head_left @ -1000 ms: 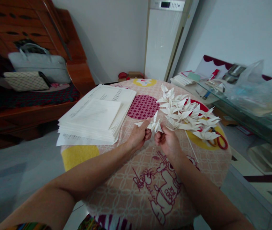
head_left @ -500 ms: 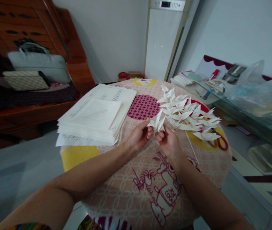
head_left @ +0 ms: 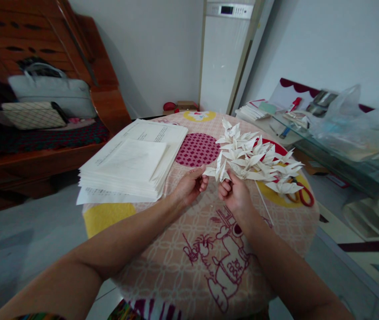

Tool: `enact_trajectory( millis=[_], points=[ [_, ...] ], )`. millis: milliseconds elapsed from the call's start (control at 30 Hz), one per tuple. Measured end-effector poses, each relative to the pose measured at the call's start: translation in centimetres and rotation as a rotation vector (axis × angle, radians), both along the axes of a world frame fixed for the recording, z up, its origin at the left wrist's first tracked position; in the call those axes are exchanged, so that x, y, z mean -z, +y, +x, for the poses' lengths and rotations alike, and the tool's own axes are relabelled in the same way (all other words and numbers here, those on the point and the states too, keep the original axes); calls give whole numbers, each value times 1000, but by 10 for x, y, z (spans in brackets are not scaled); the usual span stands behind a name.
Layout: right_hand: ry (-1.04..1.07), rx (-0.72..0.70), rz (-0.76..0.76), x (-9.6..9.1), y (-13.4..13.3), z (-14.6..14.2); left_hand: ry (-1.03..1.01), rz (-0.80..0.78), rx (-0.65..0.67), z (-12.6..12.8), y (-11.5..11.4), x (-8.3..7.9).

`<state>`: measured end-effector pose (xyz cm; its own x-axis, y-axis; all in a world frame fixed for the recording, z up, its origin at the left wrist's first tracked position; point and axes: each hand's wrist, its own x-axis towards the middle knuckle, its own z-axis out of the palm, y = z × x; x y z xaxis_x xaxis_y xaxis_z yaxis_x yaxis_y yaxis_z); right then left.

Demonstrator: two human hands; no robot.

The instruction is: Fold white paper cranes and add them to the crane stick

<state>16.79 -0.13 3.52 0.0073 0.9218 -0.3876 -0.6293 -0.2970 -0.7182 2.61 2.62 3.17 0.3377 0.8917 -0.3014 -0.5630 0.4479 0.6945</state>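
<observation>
Between my hands, above the table, is a folded white paper crane (head_left: pixel 221 171) with pointed tips. My left hand (head_left: pixel 192 184) is closed, thumb and finger pinching the crane's left tip. My right hand (head_left: pixel 234 191) is closed on its lower right side; the fingertips are partly hidden behind the paper. Just beyond and to the right lies a heap of similar white paper cranes (head_left: pixel 254 153). To the left of my hands stands a thick stack of white paper sheets (head_left: pixel 122 186), with a smaller pile of cut sheets (head_left: pixel 136 158) on top.
The round table wears a pink patterned cloth (head_left: pixel 162 262). Red-handled scissors (head_left: pixel 305 195) lie at its right edge, and a thin white stick (head_left: pixel 264 202) lies nearby. A glass-topped cabinet (head_left: pixel 336 155) with plastic bags (head_left: pixel 342 120) stands right. A wooden bench (head_left: pixel 105 102) is left.
My left hand has shifted slightly left, drawing the crane's left tip outward, so the gap between my hands is a bit wider. The view has turned slightly.
</observation>
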Motion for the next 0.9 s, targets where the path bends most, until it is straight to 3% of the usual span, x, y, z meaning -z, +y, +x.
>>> enact_trajectory(
  millis=[300, 533, 700, 900],
  points=[
    [45, 32, 4, 4, 6, 3, 2, -76, 6, 0, 5, 1],
    [-14, 77, -28, 7, 11, 7, -23, 5, -33, -1, 9, 8],
    [-12, 91, 38, 8, 14, 11, 36, 74, 19, -5, 11, 9],
    [-161, 135, 185, 16, 17, 16, 132, 185, 61, -14, 16, 7]
  ],
)
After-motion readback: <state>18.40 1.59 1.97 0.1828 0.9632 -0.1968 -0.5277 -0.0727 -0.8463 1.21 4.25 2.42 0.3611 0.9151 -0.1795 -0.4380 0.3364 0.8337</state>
